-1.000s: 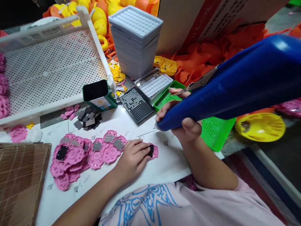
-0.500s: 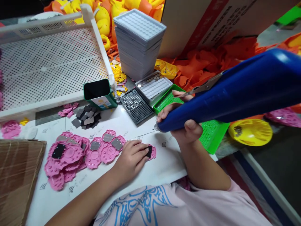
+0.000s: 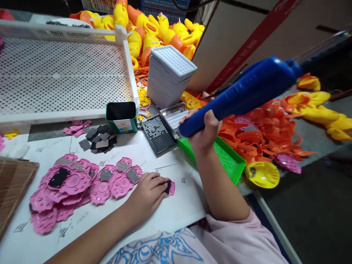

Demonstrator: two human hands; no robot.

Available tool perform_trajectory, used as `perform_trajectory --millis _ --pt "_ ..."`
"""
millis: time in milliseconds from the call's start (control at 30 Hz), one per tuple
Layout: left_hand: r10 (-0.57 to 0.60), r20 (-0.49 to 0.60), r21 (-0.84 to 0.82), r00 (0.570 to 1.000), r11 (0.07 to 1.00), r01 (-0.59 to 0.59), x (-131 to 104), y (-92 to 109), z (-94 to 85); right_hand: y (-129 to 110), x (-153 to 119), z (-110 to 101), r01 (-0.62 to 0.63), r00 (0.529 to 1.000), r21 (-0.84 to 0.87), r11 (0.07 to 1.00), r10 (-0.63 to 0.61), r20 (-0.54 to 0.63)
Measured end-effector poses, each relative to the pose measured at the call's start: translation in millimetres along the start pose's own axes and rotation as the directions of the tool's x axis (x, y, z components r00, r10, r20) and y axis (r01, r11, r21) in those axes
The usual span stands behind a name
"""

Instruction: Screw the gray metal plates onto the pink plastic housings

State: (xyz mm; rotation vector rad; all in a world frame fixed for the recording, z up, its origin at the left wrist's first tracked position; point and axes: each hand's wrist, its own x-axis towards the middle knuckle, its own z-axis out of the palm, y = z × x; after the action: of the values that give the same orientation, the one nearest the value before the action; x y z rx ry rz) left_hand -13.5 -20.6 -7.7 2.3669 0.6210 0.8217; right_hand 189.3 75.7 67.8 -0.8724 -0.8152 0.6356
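Observation:
My left hand [image 3: 150, 192] lies over a pink plastic part [image 3: 172, 187] with a black square pad [image 3: 167, 187], its curved fingers holding the part against the white work surface. Most of that part is hidden under the fingers. My right hand [image 3: 205, 132] grips a blue electric screwdriver [image 3: 236, 97], held slanted with its tip low and to the left. The tip hovers around the right edge of a black perforated tray [image 3: 158, 135] with small shiny screws in it. Left of my left hand are several pink parts with grey plates [image 3: 121, 183] and a heap of pink parts [image 3: 74, 183].
Black square pads [image 3: 99, 138] lie before a green tin [image 3: 121, 116]. A green perforated tray [image 3: 229, 157], a yellow bowl-like piece [image 3: 262, 175] and orange pieces [image 3: 264, 128] are to the right. Behind stand a white tray stack [image 3: 170, 77], a white crate [image 3: 66, 73] and a large carton [image 3: 233, 36].
The screwdriver in my right hand has shifted left and its tip now points nearer the black tray. My left hand stays on the pink part. The camera view has shifted.

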Motion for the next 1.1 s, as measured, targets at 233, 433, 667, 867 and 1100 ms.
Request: perform_trajectory --millis 233,433,667,867,1100 --pt "0.004 -0.035 0.007 0.999 1.000 -0.004 -3 -1 2.7 29 22 10 0.005 0.998 -0.107 0.994 -0.011 -0.056" --pt "0.016 -0.049 0.025 0.999 1.000 -0.015 -5 -1 4.3 38 18 6 0.005 0.998 -0.140 0.990 -0.014 -0.064" --pt "0.004 -0.024 0.023 1.000 1.000 -0.003 -6 -1 3.9 39 16 7 0.040 0.999 -0.118 0.992 -0.044 -0.031" --pt "-0.001 -0.013 0.006 1.000 1.000 0.001 -6 -2 4.1 40 19 7 0.045 0.999 -0.110 0.993 -0.047 -0.017" --pt "-0.017 -0.002 0.008 1.000 1.000 0.017 -7 -1 5.1 42 19 6 0.051 0.999 -0.114 0.992 -0.052 -0.010"
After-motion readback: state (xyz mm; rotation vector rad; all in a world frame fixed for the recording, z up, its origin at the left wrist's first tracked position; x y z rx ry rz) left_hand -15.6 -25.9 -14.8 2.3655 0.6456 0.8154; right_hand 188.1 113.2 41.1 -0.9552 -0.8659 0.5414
